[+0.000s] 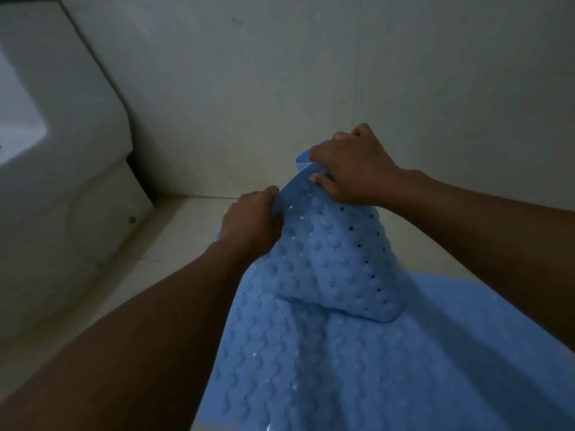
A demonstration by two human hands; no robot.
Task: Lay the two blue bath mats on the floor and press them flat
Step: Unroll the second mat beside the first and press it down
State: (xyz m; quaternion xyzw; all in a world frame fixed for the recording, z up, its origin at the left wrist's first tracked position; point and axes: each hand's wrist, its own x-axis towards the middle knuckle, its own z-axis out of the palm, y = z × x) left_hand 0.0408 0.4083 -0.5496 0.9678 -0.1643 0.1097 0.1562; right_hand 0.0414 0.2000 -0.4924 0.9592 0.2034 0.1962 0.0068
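Blue bath mat (336, 259): far edge pinched in left hand (249, 225) and right hand (348, 172), near wall (280, 88). Spread outward, lower evenly, avoid folds.

Raised mat (339, 259) over floor mat (311, 368), toilet (62, 150) left, wall (311, 73) behind

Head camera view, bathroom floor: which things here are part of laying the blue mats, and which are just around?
Part of the job:
- raised blue mat, gripped at its top edge
- lower blue mat, spread beneath it
- left hand and right hand, both holding the raised mat
- tiled floor

Just around:
- white fixture at left
- wall
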